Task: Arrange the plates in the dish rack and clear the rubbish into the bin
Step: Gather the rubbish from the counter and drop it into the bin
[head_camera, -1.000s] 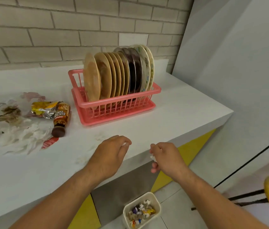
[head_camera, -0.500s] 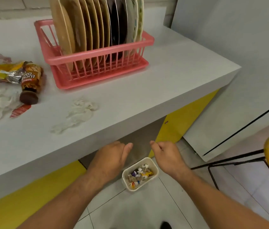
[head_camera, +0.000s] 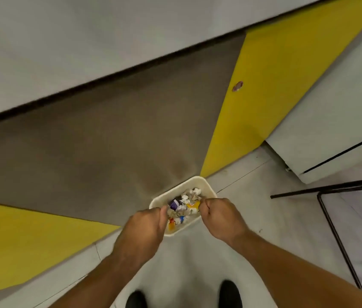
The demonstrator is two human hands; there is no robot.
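I am looking straight down at a small cream bin (head_camera: 200,180) on the tiled floor, which holds crumpled paper and coloured wrappers (head_camera: 184,203). My left hand (head_camera: 144,227) hovers over the bin's near left rim with its fingers curled shut. My right hand (head_camera: 222,216) hovers over the right rim, also closed in a pinch. The small white paper scraps seen earlier in both hands are hidden inside the fingers. The dish rack, the plates and the rubbish on the counter are out of view.
The white counter's edge (head_camera: 86,52) overhangs at the top, above a grey and yellow front panel (head_camera: 264,85). A black metal frame (head_camera: 331,218) stands on the floor to the right. My shoes (head_camera: 230,294) are just behind the bin.
My view tipped down from the countertop to the floor. Both closed hands dropped from the counter edge to just above the bin.
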